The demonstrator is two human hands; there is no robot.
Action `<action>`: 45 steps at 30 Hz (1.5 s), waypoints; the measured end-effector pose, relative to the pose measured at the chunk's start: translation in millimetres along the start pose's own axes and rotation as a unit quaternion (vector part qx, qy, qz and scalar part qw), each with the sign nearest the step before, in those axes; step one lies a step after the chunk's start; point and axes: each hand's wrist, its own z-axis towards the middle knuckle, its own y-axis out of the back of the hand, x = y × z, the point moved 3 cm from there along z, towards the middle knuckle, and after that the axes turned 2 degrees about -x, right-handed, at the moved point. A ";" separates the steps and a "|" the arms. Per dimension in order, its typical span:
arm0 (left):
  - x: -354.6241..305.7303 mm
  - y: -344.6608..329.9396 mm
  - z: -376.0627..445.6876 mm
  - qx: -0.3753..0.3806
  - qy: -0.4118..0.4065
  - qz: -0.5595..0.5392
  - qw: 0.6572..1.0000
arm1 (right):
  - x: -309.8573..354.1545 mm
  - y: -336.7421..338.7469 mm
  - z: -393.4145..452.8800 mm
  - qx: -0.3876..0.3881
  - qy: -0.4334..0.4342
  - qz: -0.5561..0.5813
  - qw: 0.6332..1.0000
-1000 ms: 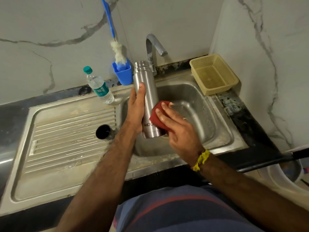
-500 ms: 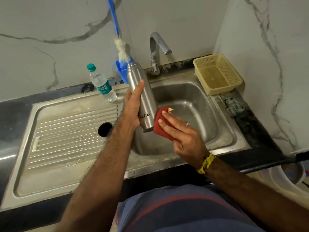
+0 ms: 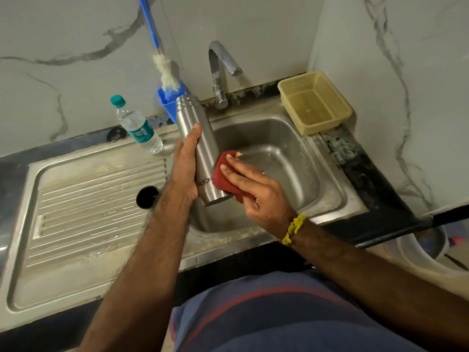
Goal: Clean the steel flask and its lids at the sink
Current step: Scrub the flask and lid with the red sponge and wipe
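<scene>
My left hand (image 3: 186, 166) grips a tall steel flask (image 3: 196, 133) around its middle, holding it over the left side of the sink basin (image 3: 304, 179) with its top leaning away to the left. My right hand (image 3: 256, 189) holds a red scrub pad (image 3: 223, 174) and presses it against the flask's lower right side, near the base. A small black lid (image 3: 147, 196) lies on the draining board (image 3: 83, 199), just left of my left forearm.
A steel tap (image 3: 220, 72) rises behind the basin. A plastic water bottle (image 3: 137, 125) and a blue holder with a bottle brush (image 3: 165, 72) stand at the back. A beige basket (image 3: 314, 102) sits at the basin's right corner. A white bucket (image 3: 431, 252) is on the floor at right.
The flask has tipped from nearly upright to leaning left and shifted slightly left. The red pad stays on the flask's lower right side, having slid a little along it.
</scene>
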 end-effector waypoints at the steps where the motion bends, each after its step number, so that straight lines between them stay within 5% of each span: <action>1: 0.7 -0.2 -2.3 -0.006 -0.012 0.012 1.000 | -1.6 -0.5 2.0 -0.010 -0.031 0.011 0.999; 7: -2.1 -0.4 -21.7 -0.030 -0.101 0.033 0.994 | 3.5 -1.6 -0.3 0.018 0.030 -0.035 0.999; 10: -2.2 -6.4 -29.7 -0.049 -0.105 0.043 0.992 | -4.5 1.8 13.3 -0.020 -0.095 0.015 0.995; 14: -4.5 -6.6 -37.1 -0.021 -0.108 0.025 0.994 | 10.7 2.1 24.1 0.007 -0.018 0.000 1.000; 18: 0.0 -11.4 -48.1 -0.021 -0.125 0.063 0.990 | 7.6 5.5 35.8 -0.025 -0.094 0.000 0.995; 22: 9.0 -13.3 -55.6 -0.002 -0.127 0.043 0.991 | 11.4 4.0 28.4 0.012 -0.022 -0.047 0.999; 25: 13.5 -18.0 -62.2 -0.005 -0.127 0.066 0.990 | 1.7 10.1 38.5 -0.027 -0.112 -0.021 0.993; 32: 16.6 -22.4 -65.9 -0.010 -0.150 0.100 0.983 | 7.7 23.5 61.7 -0.015 -0.128 -0.027 0.991; 37: 25.6 -28.3 -67.3 -0.022 -0.143 0.099 0.984 | 24.3 13.4 82.6 0.057 -0.044 -0.133 0.988; 41: 25.9 -26.1 -72.7 -0.011 -0.159 0.134 0.978 | 13.5 22.2 97.5 -0.018 -0.126 -0.091 0.988; 45: 26.2 -15.2 -73.4 -0.006 -0.154 0.116 0.981 | 13.2 18.7 80.9 -0.004 -0.096 -0.040 0.995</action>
